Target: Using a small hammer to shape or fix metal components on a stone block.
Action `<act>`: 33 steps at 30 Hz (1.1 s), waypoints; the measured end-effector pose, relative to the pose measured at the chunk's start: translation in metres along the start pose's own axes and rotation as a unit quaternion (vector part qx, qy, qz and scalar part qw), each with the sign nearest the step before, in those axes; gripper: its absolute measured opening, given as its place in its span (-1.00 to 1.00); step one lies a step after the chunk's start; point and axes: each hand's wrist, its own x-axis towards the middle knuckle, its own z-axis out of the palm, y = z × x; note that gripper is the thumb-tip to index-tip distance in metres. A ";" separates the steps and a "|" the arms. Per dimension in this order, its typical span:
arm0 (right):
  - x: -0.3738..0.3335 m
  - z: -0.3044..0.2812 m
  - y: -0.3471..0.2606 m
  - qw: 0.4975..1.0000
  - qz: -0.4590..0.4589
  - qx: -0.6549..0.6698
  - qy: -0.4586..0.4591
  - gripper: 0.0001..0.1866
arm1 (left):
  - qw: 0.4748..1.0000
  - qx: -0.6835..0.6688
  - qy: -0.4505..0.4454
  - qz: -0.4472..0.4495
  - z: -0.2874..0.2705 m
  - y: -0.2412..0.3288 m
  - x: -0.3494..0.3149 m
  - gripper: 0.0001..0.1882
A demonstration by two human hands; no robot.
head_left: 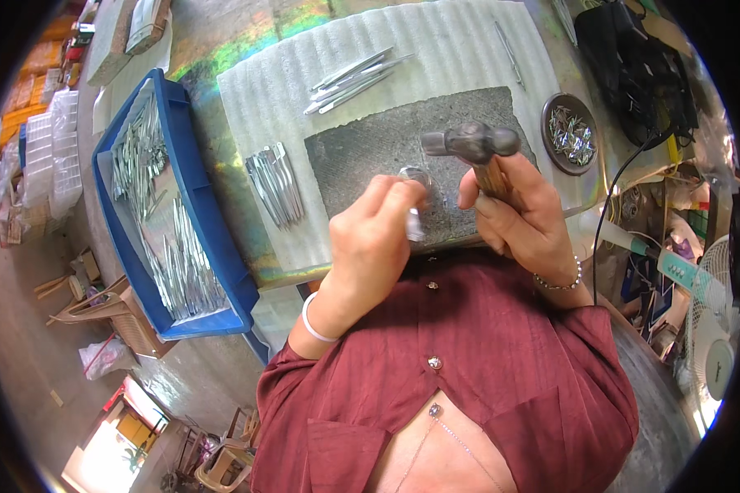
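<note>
My right hand (524, 215) is closed around the wooden handle of a hammer (471, 142), whose dark metal head is raised over a grey slab (349, 160). Opposite it, my left hand (374, 226) pinches a shiny metal piece (416, 223) above the slab's near edge; the fingers hide much of it, so its full shape is unclear. A row of flat silvery metal strips (275, 186) lies left of the slab, and a loose pile of similar strips (358, 80) lies beyond it. A single thin strip (510, 54) rests at the far right.
White ribbed foam (259, 90) lies under the slab. On the left, a blue tray (214, 238) holds many metal strips. A dark round bowl (546, 123) with small metal bits sits at right, near a black bag (633, 66), a cable (607, 197) and a fan (715, 329).
</note>
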 end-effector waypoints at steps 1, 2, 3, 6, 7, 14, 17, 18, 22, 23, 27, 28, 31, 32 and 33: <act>-0.001 0.001 0.000 1.000 -0.001 -0.002 -0.002 -0.61 | 1.000 0.001 0.003 0.000 0.000 0.002 0.000 -0.73; -0.002 0.003 0.002 0.997 -0.058 -0.041 -0.028 -0.62 | 1.000 0.019 -0.007 0.002 0.000 0.006 0.000 -0.74; -0.002 0.005 0.001 0.989 -0.114 -0.080 -0.056 -0.63 | 0.999 0.038 -0.016 0.003 -0.002 0.009 0.000 -0.76; 0.010 0.020 -0.020 0.921 -0.270 -0.273 -0.071 -0.73 | 0.996 0.072 -0.023 0.055 -0.001 0.000 -0.004 -0.75; 0.015 0.025 -0.025 0.871 -0.331 -0.351 -0.094 -0.79 | 0.992 0.064 -0.033 0.106 0.002 -0.007 -0.007 -0.74; 0.020 0.041 -0.039 0.813 -0.357 -0.440 -0.134 -0.69 | 0.999 -0.006 -0.035 0.012 -0.011 0.003 0.002 -0.79; 0.020 0.041 -0.037 0.802 -0.360 -0.458 -0.134 -0.69 | 0.999 -0.003 -0.046 0.010 -0.008 -0.002 -0.001 -0.80; 0.020 0.043 -0.039 0.802 -0.359 -0.458 -0.136 -0.70 | 0.997 0.017 -0.061 0.045 -0.004 -0.008 -0.005 -0.80; 0.016 0.041 -0.046 0.837 -0.304 -0.431 -0.144 -0.69 | 0.995 0.014 -0.008 0.093 -0.002 -0.014 -0.008 -0.79; 0.007 0.039 -0.048 0.875 -0.251 -0.400 -0.106 -0.67 | 0.998 0.011 -0.006 0.064 -0.007 -0.010 -0.006 -0.80; -0.017 0.024 -0.058 0.924 -0.176 -0.329 -0.086 -0.61 | 0.998 -0.013 -0.005 0.056 -0.005 -0.012 -0.002 -0.80; -0.021 0.016 -0.059 0.909 -0.189 -0.353 -0.114 -0.57 | 0.998 -0.015 -0.005 0.058 -0.005 -0.011 -0.001 -0.80; -0.027 0.018 -0.067 0.857 -0.232 -0.442 -0.127 -0.52 | 0.998 -0.024 0.000 0.051 -0.008 -0.010 -0.001 -0.79; -0.028 0.017 -0.066 0.853 -0.241 -0.447 -0.118 -0.50 | 0.999 -0.012 0.001 0.046 -0.009 -0.010 -0.002 -0.79; -0.031 0.019 -0.068 0.853 -0.240 -0.449 -0.115 -0.50 | 0.999 -0.004 0.001 0.045 -0.009 -0.010 -0.001 -0.78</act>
